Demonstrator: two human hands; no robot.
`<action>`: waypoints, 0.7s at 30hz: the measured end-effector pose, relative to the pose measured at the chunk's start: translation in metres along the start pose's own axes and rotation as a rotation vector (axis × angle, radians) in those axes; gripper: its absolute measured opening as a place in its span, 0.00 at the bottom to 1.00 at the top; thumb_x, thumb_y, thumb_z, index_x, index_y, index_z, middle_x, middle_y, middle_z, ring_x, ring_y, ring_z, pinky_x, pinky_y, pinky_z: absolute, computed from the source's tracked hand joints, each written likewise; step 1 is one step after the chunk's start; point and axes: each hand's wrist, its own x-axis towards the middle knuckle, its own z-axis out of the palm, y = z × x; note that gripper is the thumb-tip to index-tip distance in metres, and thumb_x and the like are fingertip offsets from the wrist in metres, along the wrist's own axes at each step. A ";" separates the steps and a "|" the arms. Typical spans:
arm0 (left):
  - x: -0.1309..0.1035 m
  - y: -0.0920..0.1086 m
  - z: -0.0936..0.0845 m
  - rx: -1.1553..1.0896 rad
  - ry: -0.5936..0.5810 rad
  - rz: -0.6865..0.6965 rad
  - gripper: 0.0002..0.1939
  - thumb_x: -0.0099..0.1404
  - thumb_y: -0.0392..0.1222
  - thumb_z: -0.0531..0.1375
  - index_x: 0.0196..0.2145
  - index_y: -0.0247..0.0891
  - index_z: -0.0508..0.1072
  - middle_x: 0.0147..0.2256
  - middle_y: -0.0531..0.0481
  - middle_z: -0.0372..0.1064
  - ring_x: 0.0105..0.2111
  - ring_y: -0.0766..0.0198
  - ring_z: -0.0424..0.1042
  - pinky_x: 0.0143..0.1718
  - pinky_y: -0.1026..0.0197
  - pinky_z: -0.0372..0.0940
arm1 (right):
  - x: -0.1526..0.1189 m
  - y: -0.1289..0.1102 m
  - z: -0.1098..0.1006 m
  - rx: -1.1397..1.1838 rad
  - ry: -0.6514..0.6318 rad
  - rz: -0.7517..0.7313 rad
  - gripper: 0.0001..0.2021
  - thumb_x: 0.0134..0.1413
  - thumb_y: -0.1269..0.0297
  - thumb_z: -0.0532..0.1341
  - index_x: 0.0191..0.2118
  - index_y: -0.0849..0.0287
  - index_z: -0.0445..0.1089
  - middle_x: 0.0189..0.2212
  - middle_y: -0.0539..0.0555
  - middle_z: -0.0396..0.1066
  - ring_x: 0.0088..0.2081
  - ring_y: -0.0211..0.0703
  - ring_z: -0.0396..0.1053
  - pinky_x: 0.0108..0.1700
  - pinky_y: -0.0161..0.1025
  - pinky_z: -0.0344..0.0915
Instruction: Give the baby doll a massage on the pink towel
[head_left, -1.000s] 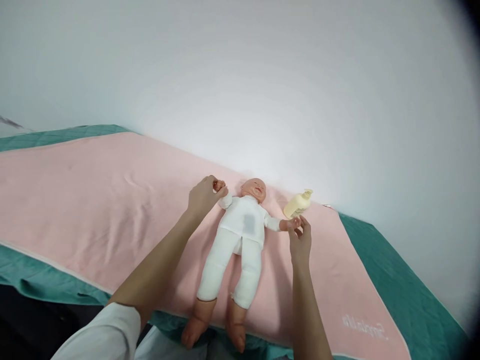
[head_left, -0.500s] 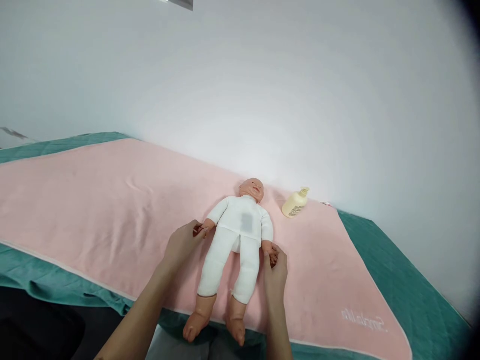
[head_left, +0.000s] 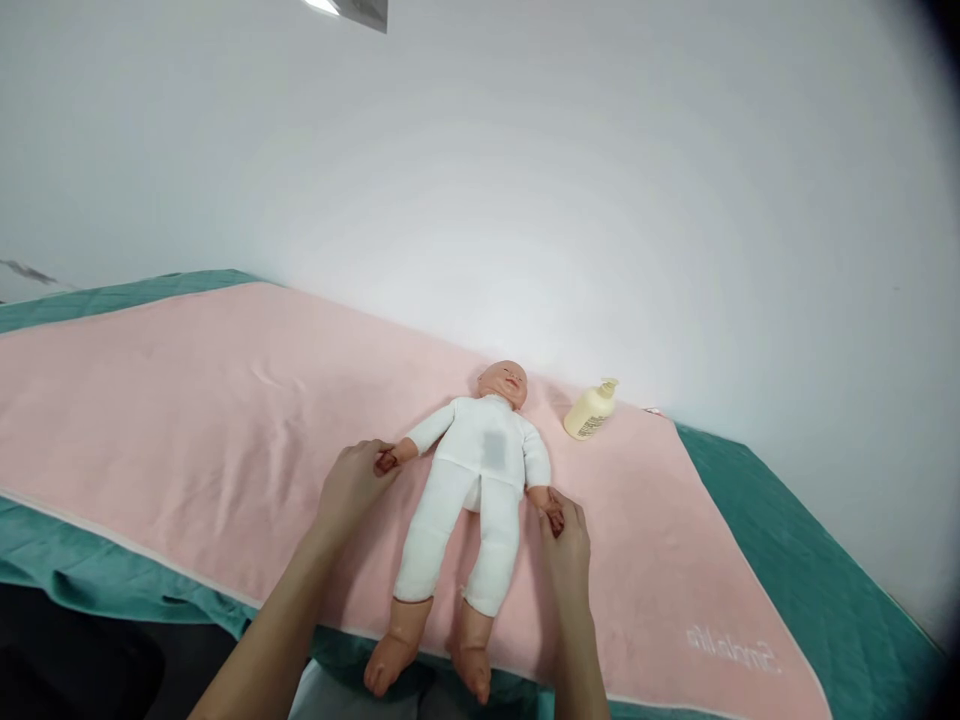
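Plastic-looking were the two small hands of the doll (head_left: pixel 478 434), and each of them was held at the ends of the person's fingers: the left hand (head_left: pixel 352 490) pinched one, the right hand (head_left: pixel 568 545) pinched the other. The step in progress, as I judged it, was the guiding of the doll's arms, which lay low and somewhat apart from its body. From this position, any next move of the arms called for a light and equal hold on both sides, so that the body would not turn or be pulled along. The doll lay on its back on the pink cloth (head_left: pixel 225 420), with the head toward the wall (head_left: pixel 525 180) and the feet reaching over the near edge, toward the person. Near its head, on the side of the right hand, there was a pale yellow pump bottle (head_left: pixel 590 412), touched by nobody. Under the pink cloth, a green cover (head_left: pixel 765 520) came out at the sides. Several details were difficult to see: the fingers partly hid the doll's hands, the print on the bottle was too small for reading, the white lettering (head_left: pixel 733 650) was not clear, the lower left corner was very dark, and the forearms were cut by the lower border.
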 end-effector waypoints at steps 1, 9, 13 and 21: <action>0.005 -0.002 -0.004 0.005 0.004 -0.030 0.12 0.61 0.47 0.54 0.35 0.42 0.74 0.36 0.44 0.75 0.38 0.49 0.72 0.33 0.57 0.60 | 0.005 0.003 -0.003 0.000 -0.007 -0.023 0.16 0.56 0.56 0.55 0.46 0.53 0.71 0.46 0.56 0.71 0.47 0.52 0.69 0.47 0.47 0.66; 0.044 0.009 -0.032 -0.160 0.171 0.017 0.26 0.58 0.43 0.58 0.56 0.47 0.64 0.43 0.50 0.75 0.44 0.55 0.73 0.42 0.58 0.65 | 0.066 -0.002 -0.035 0.104 0.172 0.021 0.23 0.47 0.54 0.63 0.50 0.53 0.69 0.53 0.59 0.64 0.47 0.52 0.70 0.43 0.46 0.71; 0.070 0.039 -0.033 -0.261 0.233 0.147 0.29 0.58 0.36 0.59 0.58 0.47 0.63 0.44 0.50 0.75 0.45 0.57 0.73 0.46 0.56 0.65 | 0.114 -0.024 -0.020 0.364 0.323 -0.032 0.26 0.47 0.52 0.66 0.51 0.57 0.66 0.52 0.60 0.67 0.48 0.50 0.71 0.47 0.44 0.70; 0.151 0.073 0.026 -0.798 0.331 0.248 0.21 0.56 0.38 0.61 0.49 0.35 0.72 0.48 0.43 0.73 0.47 0.57 0.74 0.50 0.57 0.67 | 0.200 -0.040 0.042 0.608 0.270 -0.047 0.17 0.48 0.53 0.60 0.40 0.60 0.67 0.40 0.57 0.72 0.45 0.46 0.72 0.50 0.49 0.69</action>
